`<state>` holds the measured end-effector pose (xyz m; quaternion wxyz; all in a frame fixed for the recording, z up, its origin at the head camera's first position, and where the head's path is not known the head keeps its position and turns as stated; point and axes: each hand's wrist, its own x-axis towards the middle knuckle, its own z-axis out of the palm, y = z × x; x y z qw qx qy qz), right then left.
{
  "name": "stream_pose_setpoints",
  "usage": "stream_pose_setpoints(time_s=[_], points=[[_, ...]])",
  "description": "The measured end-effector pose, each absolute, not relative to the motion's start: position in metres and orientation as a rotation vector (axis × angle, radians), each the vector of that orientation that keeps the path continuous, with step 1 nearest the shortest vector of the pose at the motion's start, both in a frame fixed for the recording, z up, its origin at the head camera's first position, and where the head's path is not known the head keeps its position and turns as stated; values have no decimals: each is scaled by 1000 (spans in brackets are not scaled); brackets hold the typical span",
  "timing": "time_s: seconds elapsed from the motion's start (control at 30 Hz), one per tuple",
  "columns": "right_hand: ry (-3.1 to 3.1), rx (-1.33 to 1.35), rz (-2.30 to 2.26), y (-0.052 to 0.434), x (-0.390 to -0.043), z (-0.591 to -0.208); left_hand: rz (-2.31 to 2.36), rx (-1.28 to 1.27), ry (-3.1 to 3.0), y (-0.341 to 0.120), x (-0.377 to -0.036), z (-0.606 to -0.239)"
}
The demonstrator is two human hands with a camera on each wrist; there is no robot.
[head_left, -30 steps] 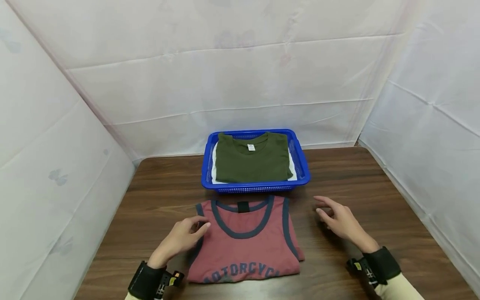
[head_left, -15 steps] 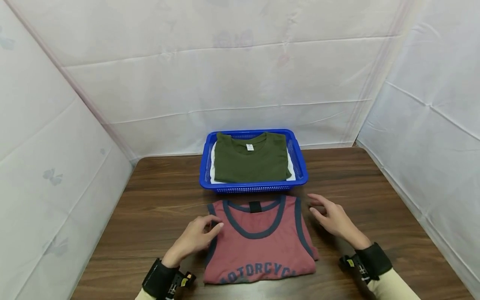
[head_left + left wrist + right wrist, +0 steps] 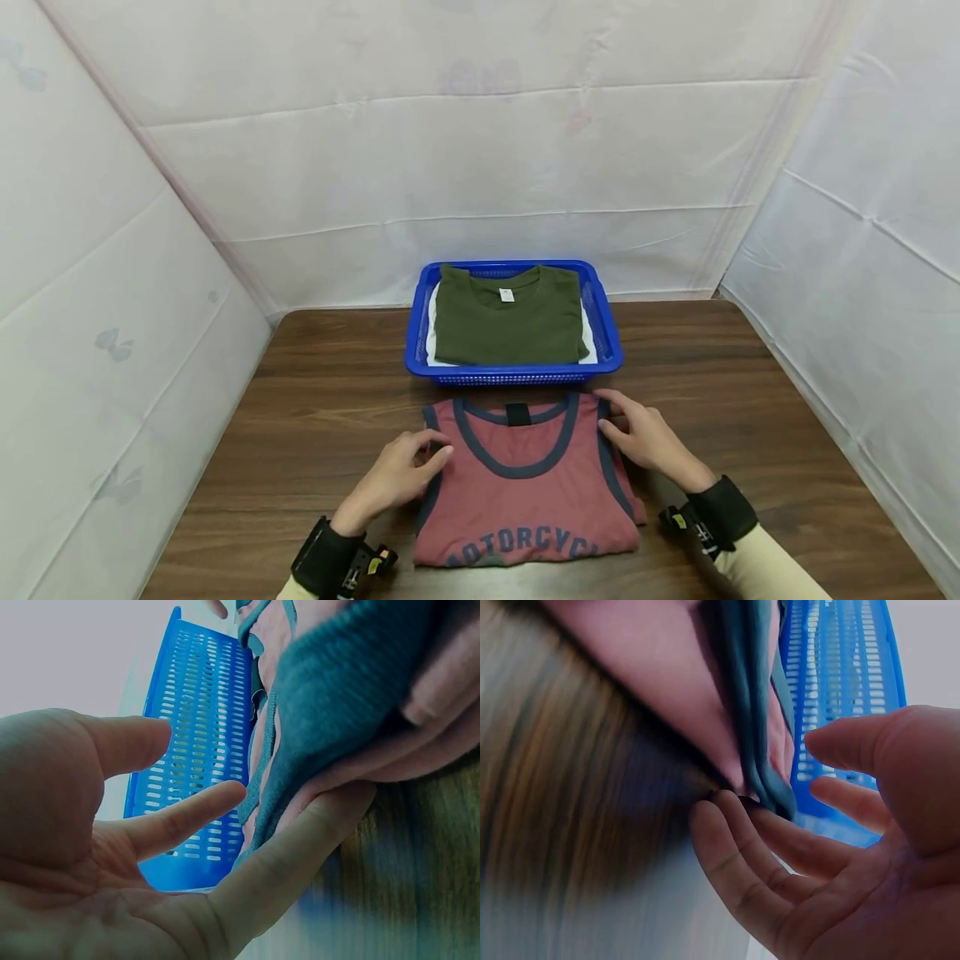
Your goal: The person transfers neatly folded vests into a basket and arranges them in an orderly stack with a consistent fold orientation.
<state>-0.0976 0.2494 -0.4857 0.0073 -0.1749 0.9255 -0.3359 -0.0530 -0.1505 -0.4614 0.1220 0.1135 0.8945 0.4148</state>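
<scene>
A folded dusty-red tank top (image 3: 517,500) with dark blue trim and lettering lies on the table in front of the basket. My left hand (image 3: 401,471) is at its left edge; in the left wrist view one fingertip (image 3: 349,799) goes under the fabric while the thumb stays apart from it. At the right shoulder is my right hand (image 3: 648,437), thumb and fingers spread. Its fingertips (image 3: 720,814) are right at the folded edge in the right wrist view, with the thumb away from the cloth. Neither hand pinches the top.
Just behind the top stands a blue plastic basket (image 3: 611,354) holding a folded dark green T-shirt (image 3: 510,329) over something white (image 3: 588,337). The brown wooden table (image 3: 322,400) is bordered by white sheeting (image 3: 480,167) at the back and sides.
The tank top has slid to the right along with my left hand. My right hand has come left, from beside the top to its right shoulder edge.
</scene>
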Motion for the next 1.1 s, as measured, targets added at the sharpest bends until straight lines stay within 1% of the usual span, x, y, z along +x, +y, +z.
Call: stream_pose_setpoints(time_s=[0.17,0.37,0.5,0.63,0.9,1.1], points=[[2872,-566,-1053,242,-98,-486,1219,330,2616,-151,-52,-461],[2872,-485,-1040,234,-98,-486,1243,333,2608,-152,-53,-462],[2867,-458,-1050,231,-99,-485,1290,283,2578,-154,-54,-465],[2865,-486,-1050,231,-99,-483,1271,255,2623,-157,-58,-468],[2828,-514,-1073,233,-96,-484,1076,252,2829,-160,-74,-469],[2809,-485,-1117,232,-97,-481,958,246,2867,-159,-96,-471]])
